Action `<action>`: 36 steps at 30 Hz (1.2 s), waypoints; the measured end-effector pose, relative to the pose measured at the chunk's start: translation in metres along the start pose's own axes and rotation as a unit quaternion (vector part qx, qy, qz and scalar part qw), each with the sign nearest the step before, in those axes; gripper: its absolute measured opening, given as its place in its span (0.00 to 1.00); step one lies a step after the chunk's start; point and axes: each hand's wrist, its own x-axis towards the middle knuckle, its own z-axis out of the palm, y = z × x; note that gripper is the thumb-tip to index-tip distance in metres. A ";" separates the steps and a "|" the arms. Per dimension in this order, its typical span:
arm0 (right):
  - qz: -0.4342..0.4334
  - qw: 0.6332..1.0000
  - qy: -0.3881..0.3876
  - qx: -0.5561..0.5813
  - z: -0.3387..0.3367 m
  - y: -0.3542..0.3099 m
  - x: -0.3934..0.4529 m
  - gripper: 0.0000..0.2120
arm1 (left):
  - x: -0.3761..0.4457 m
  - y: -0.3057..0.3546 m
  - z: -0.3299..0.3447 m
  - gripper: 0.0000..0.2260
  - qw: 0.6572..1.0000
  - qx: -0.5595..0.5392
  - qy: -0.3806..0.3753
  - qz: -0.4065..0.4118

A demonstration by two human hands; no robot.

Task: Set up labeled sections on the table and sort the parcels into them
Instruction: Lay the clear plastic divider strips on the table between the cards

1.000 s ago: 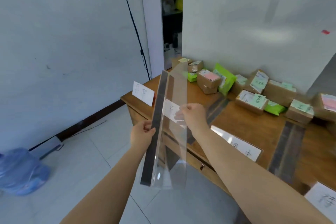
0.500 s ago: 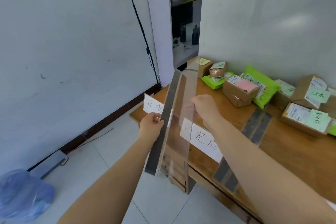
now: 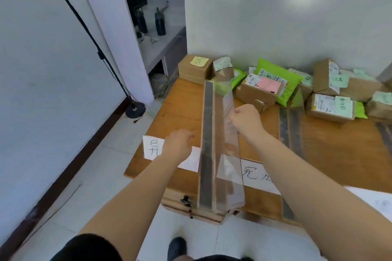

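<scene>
Head camera looks down on a long clear acrylic divider with a dark strip along its base (image 3: 214,146), lying lengthwise across the brown wooden table (image 3: 182,110) from the near edge toward the far wall. The right hand (image 3: 246,121) is closed on the divider's clear upright panel about midway along. The left hand (image 3: 178,146) hovers just left of the dark strip, fingers curled, holding nothing; whether it touches the strip I cannot tell. Under the left wrist lies a white paper label with black handwriting (image 3: 152,148), and another white handwritten label (image 3: 254,176) sits just right of the divider at the near edge. A second dark strip (image 3: 286,133) runs across the table further right. Against the far wall sit brown cardboard parcels with coloured sticky notes (image 3: 258,89) and a bright green mailer bag (image 3: 288,85), piled close together. A black cable stand (image 3: 135,109) rests on the white tiled floor (image 3: 101,167) left of the table.
</scene>
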 end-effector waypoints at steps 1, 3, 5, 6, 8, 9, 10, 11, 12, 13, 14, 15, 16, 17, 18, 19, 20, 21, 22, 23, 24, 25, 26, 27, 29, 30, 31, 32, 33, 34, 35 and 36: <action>0.002 1.000 0.021 -0.012 0.006 -0.002 0.001 0.11 | 0.007 -0.009 0.003 0.18 0.998 0.044 -0.026 0.028; 0.013 0.998 0.050 -0.035 0.016 -0.006 0.002 0.11 | 0.018 -0.024 0.009 0.19 0.988 0.116 -0.068 0.073; 0.023 0.997 0.064 -0.047 0.021 -0.008 0.003 0.12 | 0.026 -0.035 0.012 0.18 0.978 0.162 -0.089 0.100; 0.026 0.995 0.075 -0.060 0.023 -0.008 0.003 0.12 | 0.030 -0.039 0.013 0.17 0.975 0.166 -0.099 0.106; 0.036 0.990 0.098 -0.090 0.025 -0.008 0.003 0.13 | 0.035 -0.047 0.013 0.15 0.975 0.151 -0.113 0.115; 0.043 0.989 0.102 -0.094 0.028 -0.008 0.004 0.13 | 0.038 -0.050 0.013 0.15 0.975 0.144 -0.117 0.122; 0.050 0.989 0.103 -0.094 0.031 -0.008 0.005 0.12 | 0.040 -0.054 0.011 0.14 0.975 0.139 -0.119 0.129; 0.058 0.988 0.104 -0.098 0.034 -0.007 0.007 0.12 | 0.042 -0.057 0.009 0.15 0.974 0.135 -0.120 0.134; 0.067 0.986 0.104 -0.109 0.038 -0.008 0.007 0.11 | 0.044 -0.061 0.007 0.15 0.975 0.129 -0.122 0.135; 0.074 0.984 0.102 -0.123 0.041 -0.008 0.008 0.10 | 0.045 -0.064 0.004 0.16 0.975 0.124 -0.125 0.133; 0.076 0.982 0.101 -0.141 0.045 -0.008 0.009 0.10 | 0.047 -0.067 0.002 0.17 0.976 0.117 -0.128 0.130; 0.079 0.979 0.101 -0.156 0.049 -0.008 0.010 0.11 | 0.048 -0.069 0.001 0.17 0.977 0.110 -0.129 0.127; 0.081 0.978 0.101 -0.166 0.054 -0.008 0.011 0.14 | 0.049 -0.071 0.000 0.17 0.978 0.101 -0.130 0.125; 0.081 0.977 0.096 -0.172 0.058 -0.008 0.012 0.16 | 0.049 -0.072 -0.001 0.16 0.979 0.090 -0.132 0.127; 0.083 0.978 0.089 -0.172 0.062 -0.008 0.013 0.16 | 0.049 -0.073 -0.002 0.16 0.979 0.081 -0.136 0.129; 0.090 0.979 0.081 -0.166 0.066 -0.007 0.014 0.16 | 0.050 -0.074 -0.003 0.16 0.978 0.076 -0.142 0.131; 0.097 0.980 0.074 -0.158 0.071 -0.006 0.015 0.15 | 0.050 -0.075 -0.004 0.15 0.977 0.072 -0.151 0.129; 0.104 0.980 0.068 -0.153 0.075 -0.003 0.016 0.13 | 0.050 -0.076 -0.005 0.15 0.977 0.071 -0.156 0.128; 0.109 0.980 0.064 -0.154 0.079 0.000 0.016 0.11 | 0.051 -0.075 -0.005 0.15 0.976 0.070 -0.159 0.130; 0.115 0.979 0.062 -0.155 0.083 0.003 0.017 0.09 | 0.052 -0.073 -0.006 0.16 0.977 0.064 -0.156 0.133; 0.120 0.979 0.061 -0.156 0.086 0.006 0.016 0.07 | 0.053 -0.070 -0.006 0.16 0.979 0.040 -0.152 0.131; 0.125 0.978 0.061 -0.155 0.089 0.008 0.017 0.07 | 0.052 -0.064 -0.007 0.17 0.981 -0.008 -0.148 0.125; 0.130 0.978 0.063 -0.153 0.092 0.011 0.018 0.08 | 0.050 -0.056 -0.007 0.18 0.980 -0.066 -0.147 0.114; 0.136 0.977 0.065 -0.149 0.095 0.012 0.019 0.09 | 0.049 -0.046 -0.008 0.19 0.974 -0.125 -0.151 0.109; 0.147 0.977 0.066 -0.139 0.098 0.014 0.025 0.10 | 0.047 -0.024 -0.007 0.21 0.957 -0.210 -0.176 0.095; 0.152 0.977 0.065 -0.133 0.099 0.014 0.029 0.11 | 0.046 -0.014 -0.005 0.20 0.949 -0.235 -0.192 0.081; 0.158 0.978 0.061 -0.125 0.100 0.015 0.032 0.11 | 0.045 -0.004 -0.004 0.17 0.940 -0.263 -0.207 0.070; 0.161 0.979 0.054 -0.116 0.100 0.016 0.037 0.11 | 0.047 0.002 0.001 0.09 0.936 -0.268 -0.223 0.058; 0.161 0.980 0.042 -0.107 0.100 0.018 0.041 0.10 | 0.046 0.009 0.002 0.01 0.933 -0.267 -0.232 0.057; 0.158 0.982 0.027 -0.099 0.100 0.020 0.044 0.09 | 0.047 0.014 0.006 0.05 0.934 -0.259 -0.239 0.053; 0.154 0.983 0.011 -0.097 0.099 0.020 0.047 0.09 | 0.048 0.017 0.008 0.06 0.934 -0.262 -0.237 0.046; 0.149 0.984 -0.004 -0.098 0.098 0.021 0.050 0.08 | 0.050 0.018 0.010 0.04 0.936 -0.264 -0.232 0.031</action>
